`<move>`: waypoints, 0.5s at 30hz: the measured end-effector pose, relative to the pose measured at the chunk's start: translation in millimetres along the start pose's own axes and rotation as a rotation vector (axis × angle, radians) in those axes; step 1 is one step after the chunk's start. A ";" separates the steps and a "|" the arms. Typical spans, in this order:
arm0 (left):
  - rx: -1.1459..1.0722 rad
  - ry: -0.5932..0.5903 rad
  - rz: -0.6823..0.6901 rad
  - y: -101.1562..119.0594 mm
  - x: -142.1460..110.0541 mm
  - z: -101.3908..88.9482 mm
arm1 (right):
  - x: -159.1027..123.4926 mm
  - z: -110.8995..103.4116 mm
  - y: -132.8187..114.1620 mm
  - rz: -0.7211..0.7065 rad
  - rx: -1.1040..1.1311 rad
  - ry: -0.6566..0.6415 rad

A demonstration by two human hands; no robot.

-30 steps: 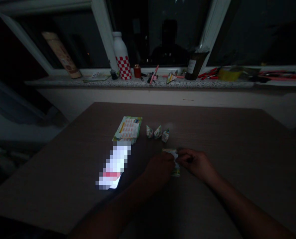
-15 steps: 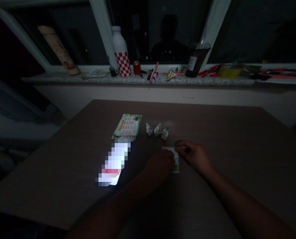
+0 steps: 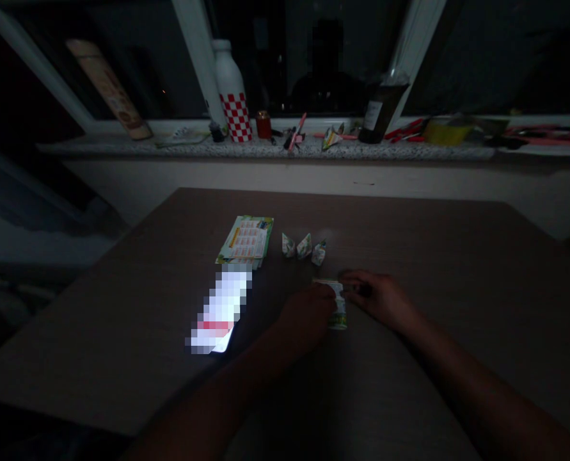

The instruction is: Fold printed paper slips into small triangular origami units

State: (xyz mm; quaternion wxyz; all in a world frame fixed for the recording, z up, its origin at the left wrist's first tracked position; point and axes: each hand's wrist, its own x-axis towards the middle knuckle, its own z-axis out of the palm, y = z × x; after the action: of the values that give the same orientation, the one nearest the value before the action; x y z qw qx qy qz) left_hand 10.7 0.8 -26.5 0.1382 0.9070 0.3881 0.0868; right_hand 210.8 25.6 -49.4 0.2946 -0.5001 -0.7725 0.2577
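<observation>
On the table lies a small folded paper (image 3: 340, 318), printed green at its lower edge. My left hand (image 3: 311, 310) rests on its left part, fingers bent and pressed onto it, hiding much of the sheet. At the paper's right edge, my right hand (image 3: 378, 298) has its thumb and forefinger closed in, the tips touching or very near the edge. Just beyond the hands, three small folded paper pieces stand in a row: a left one (image 3: 288, 246), a middle one (image 3: 304, 246) and a right one (image 3: 319, 253).
A stack of printed sheets (image 3: 246, 240) lies left of the folded pieces. Nearer me is a lit phone (image 3: 222, 310). Along the windowsill (image 3: 265, 150) stand a checked bottle (image 3: 235, 96), a red jar (image 3: 263, 125), a dark cup (image 3: 380, 115), pens and another folded paper piece (image 3: 331, 137).
My right fingers have shifted slightly right along the paper's edge. My left hand stays on the paper, its fingers a little flatter. The view has tilted slightly.
</observation>
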 end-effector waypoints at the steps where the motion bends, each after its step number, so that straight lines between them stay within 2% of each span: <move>1: 0.005 0.004 -0.002 -0.1 0.2 0.1 | -0.7 -1.5 -0.4 -0.007 -0.006 -0.012; 15: -0.002 0.013 -0.015 0.3 0.7 1.0 | -10.0 -17.3 -13.0 -0.083 -0.131 -0.146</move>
State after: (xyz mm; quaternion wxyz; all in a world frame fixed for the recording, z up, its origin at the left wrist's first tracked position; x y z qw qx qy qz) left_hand 11.6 0.9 -27.4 0.1373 0.9034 0.3956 0.0922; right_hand 218.3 13.4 -30.3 0.2148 -0.4657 -0.8271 0.2301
